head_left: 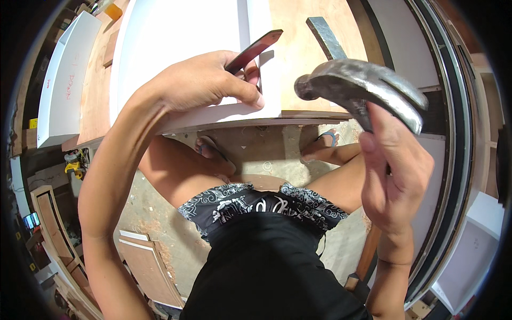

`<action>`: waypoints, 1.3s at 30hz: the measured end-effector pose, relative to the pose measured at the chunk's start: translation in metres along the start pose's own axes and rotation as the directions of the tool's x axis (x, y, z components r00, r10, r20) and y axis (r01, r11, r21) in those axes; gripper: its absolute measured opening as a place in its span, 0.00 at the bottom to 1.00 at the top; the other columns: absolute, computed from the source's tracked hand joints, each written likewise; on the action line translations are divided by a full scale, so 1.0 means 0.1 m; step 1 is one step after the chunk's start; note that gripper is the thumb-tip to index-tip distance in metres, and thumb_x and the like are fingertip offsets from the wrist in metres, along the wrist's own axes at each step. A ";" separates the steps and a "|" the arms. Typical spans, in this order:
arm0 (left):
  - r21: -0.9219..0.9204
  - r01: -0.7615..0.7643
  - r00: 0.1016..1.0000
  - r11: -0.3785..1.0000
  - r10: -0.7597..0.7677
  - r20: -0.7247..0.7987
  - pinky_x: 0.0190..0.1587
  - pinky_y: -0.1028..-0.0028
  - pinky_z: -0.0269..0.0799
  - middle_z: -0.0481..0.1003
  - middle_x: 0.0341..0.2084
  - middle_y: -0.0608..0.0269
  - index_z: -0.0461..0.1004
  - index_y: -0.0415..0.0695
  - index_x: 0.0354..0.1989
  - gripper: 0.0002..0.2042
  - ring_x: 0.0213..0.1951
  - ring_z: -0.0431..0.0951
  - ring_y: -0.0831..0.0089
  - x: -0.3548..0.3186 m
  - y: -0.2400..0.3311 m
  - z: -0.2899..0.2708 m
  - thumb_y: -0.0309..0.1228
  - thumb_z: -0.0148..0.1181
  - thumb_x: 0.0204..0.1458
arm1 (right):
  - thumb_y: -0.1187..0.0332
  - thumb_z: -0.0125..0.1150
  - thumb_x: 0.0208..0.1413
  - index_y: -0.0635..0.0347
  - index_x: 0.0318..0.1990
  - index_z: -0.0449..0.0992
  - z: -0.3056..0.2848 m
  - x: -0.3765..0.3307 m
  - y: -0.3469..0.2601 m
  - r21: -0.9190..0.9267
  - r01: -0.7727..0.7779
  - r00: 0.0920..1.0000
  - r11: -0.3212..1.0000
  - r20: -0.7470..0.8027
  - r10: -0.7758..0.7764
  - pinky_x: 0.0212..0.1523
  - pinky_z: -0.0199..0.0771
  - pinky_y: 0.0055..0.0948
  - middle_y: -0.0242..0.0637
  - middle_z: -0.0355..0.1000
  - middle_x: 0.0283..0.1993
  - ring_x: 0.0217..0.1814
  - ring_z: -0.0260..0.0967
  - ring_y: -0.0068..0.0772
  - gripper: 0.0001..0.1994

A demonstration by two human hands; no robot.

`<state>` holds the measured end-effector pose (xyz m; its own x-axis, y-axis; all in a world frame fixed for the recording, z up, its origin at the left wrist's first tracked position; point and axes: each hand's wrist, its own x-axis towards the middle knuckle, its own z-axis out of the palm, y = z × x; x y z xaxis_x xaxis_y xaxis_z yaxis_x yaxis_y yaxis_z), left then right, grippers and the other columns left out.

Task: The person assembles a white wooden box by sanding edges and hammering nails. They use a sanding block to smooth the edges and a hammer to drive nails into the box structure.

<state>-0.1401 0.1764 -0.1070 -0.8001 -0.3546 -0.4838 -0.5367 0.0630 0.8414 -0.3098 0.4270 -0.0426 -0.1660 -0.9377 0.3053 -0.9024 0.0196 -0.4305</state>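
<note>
My right hand (397,170) is closed round a claw hammer (362,82), raised over the bench's right side. Its worn steel head points left, the claw right. The fingers of my left hand (213,82) are wrapped round a flat, dark bar with a reddish face (258,49), which sticks up to the right. That hand leans on the near right corner of a white box-like panel piece (181,32), its thumb on the edge. What lies under the fingers is hidden.
Beyond the hammer a flat grey bar (324,36) lies on the plywood top (298,58). A long white box (66,85) is at far left. Wood panels (144,266) lean low left, near a yellow tool (73,168). My legs are under the bench, above a shaving-strewn floor (266,144).
</note>
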 end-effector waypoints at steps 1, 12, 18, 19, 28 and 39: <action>0.003 0.023 1.000 1.000 -0.023 0.014 0.37 0.76 0.60 0.74 0.29 0.73 0.76 0.50 0.32 0.12 0.34 0.69 0.80 -0.01 0.00 -0.03 0.38 0.74 0.47 | 0.81 0.62 0.63 0.75 0.59 0.80 -0.04 -0.02 -0.04 -0.003 -0.003 1.000 1.000 -0.006 0.003 0.59 0.77 0.33 0.59 0.83 0.52 0.53 0.85 0.49 0.17; -0.110 0.069 0.997 0.992 -0.072 -0.024 0.42 0.77 0.64 0.79 0.33 0.67 0.78 0.46 0.36 0.12 0.39 0.74 0.80 -0.07 0.10 0.02 0.39 0.70 0.51 | 0.87 0.66 0.51 0.65 0.55 0.84 0.17 -0.02 0.00 -0.019 -0.040 0.967 0.999 0.252 0.044 0.45 0.81 0.36 0.51 0.84 0.46 0.40 0.84 0.47 0.22; 0.013 -0.021 1.000 1.000 0.021 -0.013 0.44 0.73 0.70 0.76 0.31 0.67 0.78 0.38 0.39 0.24 0.36 0.74 0.74 -0.05 0.11 0.07 0.41 0.84 0.44 | 0.78 0.60 0.68 0.73 0.66 0.76 0.24 -0.16 0.24 0.108 -0.126 0.976 0.986 -0.167 0.143 0.45 0.76 0.25 0.51 0.82 0.59 0.43 0.76 0.24 0.20; 0.048 -0.033 0.998 0.998 0.036 -0.048 0.41 0.71 0.71 0.76 0.27 0.68 0.78 0.39 0.35 0.24 0.34 0.75 0.74 -0.04 0.09 0.08 0.44 0.85 0.43 | 0.75 0.59 0.71 0.73 0.68 0.74 0.27 -0.19 0.24 0.175 -0.209 0.954 0.962 -0.182 0.240 0.42 0.73 0.22 0.48 0.81 0.60 0.40 0.72 0.19 0.21; 0.770 -0.271 0.812 0.577 0.567 -0.140 0.31 0.69 0.72 0.79 0.23 0.59 0.82 0.41 0.33 0.16 0.27 0.79 0.65 -0.38 0.18 0.36 0.31 0.84 0.41 | 0.67 0.56 0.77 0.73 0.75 0.65 0.86 -0.37 0.34 0.651 -0.425 0.789 0.629 -0.074 0.610 0.43 0.60 0.19 0.33 0.71 0.46 0.42 0.61 0.18 0.26; 0.795 -0.434 0.638 0.424 0.767 -0.061 0.32 0.73 0.73 0.86 0.33 0.59 0.85 0.42 0.40 0.18 0.29 0.78 0.69 -0.39 -0.03 0.34 0.31 0.85 0.41 | 0.65 0.54 0.77 0.73 0.76 0.63 0.92 -0.49 0.46 0.694 -0.450 0.811 0.562 0.055 0.582 0.29 0.56 0.14 0.21 0.66 0.33 0.30 0.55 0.10 0.28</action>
<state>-0.1162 0.2221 -0.0990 -0.9062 -0.2349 0.3515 -0.0934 0.9222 0.3753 -0.3063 0.4416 -0.1552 -0.6379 -0.7685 -0.0498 -0.1564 0.1926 -0.9687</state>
